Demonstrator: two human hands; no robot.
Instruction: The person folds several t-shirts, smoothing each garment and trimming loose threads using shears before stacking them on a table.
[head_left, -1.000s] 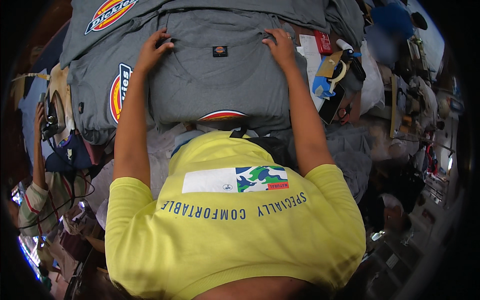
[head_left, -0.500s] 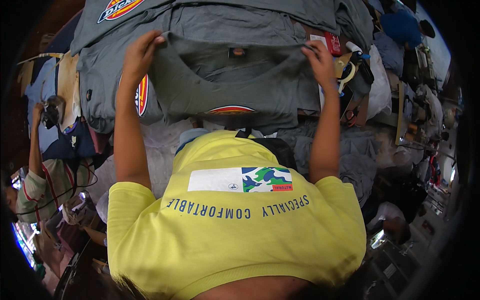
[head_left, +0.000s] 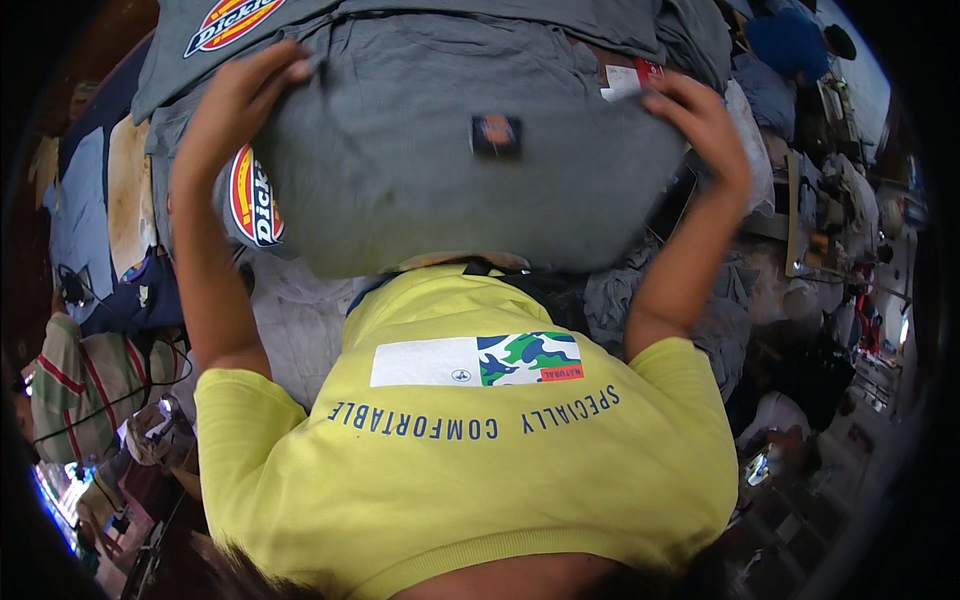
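A grey T-shirt (head_left: 430, 205) is stretched between my two hands in front of my body, blurred by motion. My left hand (head_left: 250, 85) pinches it at its far left corner. At the far right corner, my right hand (head_left: 698, 115) grips it between thumb and fingers. A small dark neck label (head_left: 496, 135) shows near the middle of the cloth. The shirt's lower edge hangs close to my waist, where part of a printed badge peeps out. Under and beyond it lie more grey T-shirts (head_left: 440, 50), some with a red, yellow and blue oval print.
A red and white packet (head_left: 632, 78) lies among the shirts near my right hand. Crumpled grey cloth (head_left: 715, 300) and pale cloth (head_left: 295, 315) lie beside my waist. Another person in a striped garment (head_left: 95, 375) is at the left. More people and cloth heaps stand at the right.
My hands have moved apart, the left one leftward and the right one rightward. The shirt's open neckline has swung flat, its label now lower and nearer me.
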